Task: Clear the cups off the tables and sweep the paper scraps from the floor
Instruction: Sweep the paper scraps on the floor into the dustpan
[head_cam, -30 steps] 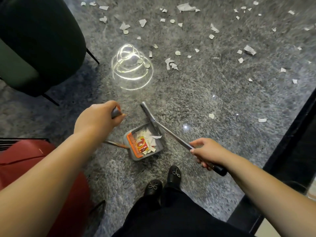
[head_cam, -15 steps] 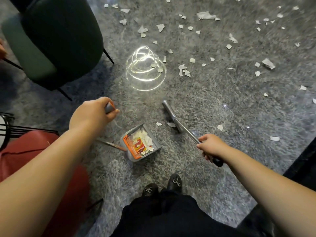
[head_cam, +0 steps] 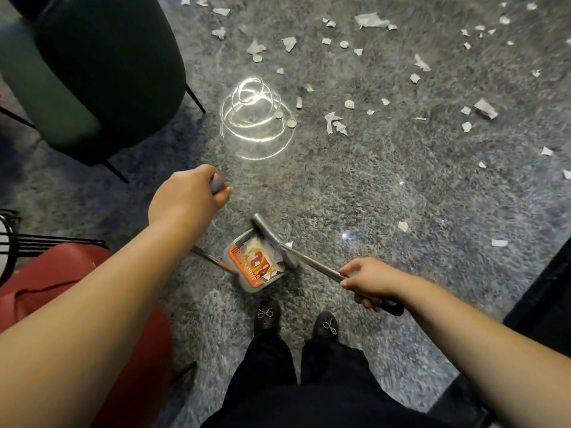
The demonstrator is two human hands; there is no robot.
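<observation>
A grey dustpan [head_cam: 247,284] with an orange comb edge stands on the floor just in front of my shoes, holding white paper scraps and a red wrapper. My left hand [head_cam: 185,199] grips the top of its long handle. My right hand [head_cam: 370,279] grips the metal broom handle [head_cam: 312,263] near its black end. The grey broom head [head_cam: 272,239] lies across the dustpan's open mouth. Several white paper scraps [head_cam: 335,122] are scattered over the grey speckled floor farther ahead and to the right.
A dark green chair [head_cam: 102,66] stands at the upper left and a red chair [head_cam: 61,282] at the lower left, beside a black wire frame [head_cam: 12,242]. A bright spiral light reflection [head_cam: 256,118] lies on the floor. A dark edge [head_cam: 543,285] runs along the right.
The broom head swept back from the floor ahead to the dustpan's mouth, bringing two small scraps with it. My left hand kept hold of the dustpan handle.
</observation>
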